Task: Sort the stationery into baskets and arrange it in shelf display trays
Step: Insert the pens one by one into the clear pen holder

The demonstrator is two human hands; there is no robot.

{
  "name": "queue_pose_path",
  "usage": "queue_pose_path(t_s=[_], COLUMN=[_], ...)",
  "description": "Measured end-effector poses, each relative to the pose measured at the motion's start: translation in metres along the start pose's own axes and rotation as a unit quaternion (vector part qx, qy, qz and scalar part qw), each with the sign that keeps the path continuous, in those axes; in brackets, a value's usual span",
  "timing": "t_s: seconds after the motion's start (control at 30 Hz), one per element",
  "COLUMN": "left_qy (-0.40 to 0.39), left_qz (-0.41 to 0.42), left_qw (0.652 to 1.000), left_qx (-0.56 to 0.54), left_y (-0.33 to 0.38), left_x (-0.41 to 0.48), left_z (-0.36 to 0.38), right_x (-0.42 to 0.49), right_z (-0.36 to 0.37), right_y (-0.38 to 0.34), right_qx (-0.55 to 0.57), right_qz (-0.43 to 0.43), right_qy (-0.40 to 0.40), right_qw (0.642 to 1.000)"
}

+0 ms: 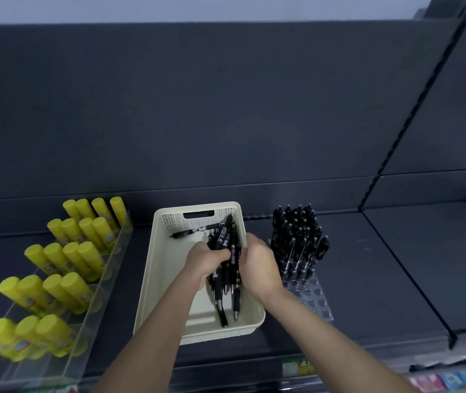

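A cream plastic basket (163,268) stands on the dark shelf in the middle. Inside it lies a bundle of black pens (226,282), with one loose black pen (194,231) near the far wall. My left hand (204,262) grips the bundle from the left, fingers curled round it. My right hand (258,265) holds the same bundle from the right. To the right of the basket a clear perforated pen tray (311,299) holds several black pens standing upright (299,242) in its far rows; its near holes are bare.
A clear tiered tray (92,316) at the left carries several rows of yellow glue sticks (64,259). A shelf divider (407,273) runs along the right. Coloured packs (450,380) show on the lower shelf at bottom right.
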State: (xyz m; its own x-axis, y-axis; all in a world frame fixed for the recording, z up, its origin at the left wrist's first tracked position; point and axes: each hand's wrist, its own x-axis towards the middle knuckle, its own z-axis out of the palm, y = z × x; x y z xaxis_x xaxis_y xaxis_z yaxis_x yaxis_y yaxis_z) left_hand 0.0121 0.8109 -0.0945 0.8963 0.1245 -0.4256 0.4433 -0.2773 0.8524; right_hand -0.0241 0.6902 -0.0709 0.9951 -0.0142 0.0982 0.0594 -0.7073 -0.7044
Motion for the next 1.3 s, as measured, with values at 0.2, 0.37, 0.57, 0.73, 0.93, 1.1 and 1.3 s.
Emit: queue_pose_path(t_s=[0.2,0.37,0.57,0.73,0.93,1.1,1.3], left_qy=[0.006,0.067,-0.035,-0.12,-0.102,0.038,0.136], left_qz=[0.05,0.135,0.237,0.264,0.265,0.258,0.217], left_qw=[0.998,0.987,0.965,0.948,0.945,0.954,0.941], left_qx=[-0.028,-0.05,-0.104,-0.128,-0.162,-0.147,-0.223], left_y=[-0.001,0.01,0.027,0.042,0.052,0.067,0.077], left_x=[-0.005,-0.013,-0.029,-0.046,-0.068,-0.078,-0.087], left_z=[-0.003,-0.003,-0.017,-0.017,-0.004,0.001,0.021], right_x=[-0.001,-0.001,0.01,0.022,0.018,0.01,-0.019], right_z=[0.0,-0.002,-0.028,-0.062,-0.088,-0.119,-0.131], right_y=[0.0,-0.003,-0.027,-0.052,-0.064,-0.052,-0.001], right_qx=[-0.021,-0.017,0.102,0.369,0.427,0.45,0.368], right_qz=[-0.005,-0.006,0.012,0.117,0.11,0.075,0.06], right_qy=[0.003,-0.005,0.078,0.034,0.014,0.156,0.176], right_qw=[1.0,1.0,0.992,0.921,0.897,0.876,0.911])
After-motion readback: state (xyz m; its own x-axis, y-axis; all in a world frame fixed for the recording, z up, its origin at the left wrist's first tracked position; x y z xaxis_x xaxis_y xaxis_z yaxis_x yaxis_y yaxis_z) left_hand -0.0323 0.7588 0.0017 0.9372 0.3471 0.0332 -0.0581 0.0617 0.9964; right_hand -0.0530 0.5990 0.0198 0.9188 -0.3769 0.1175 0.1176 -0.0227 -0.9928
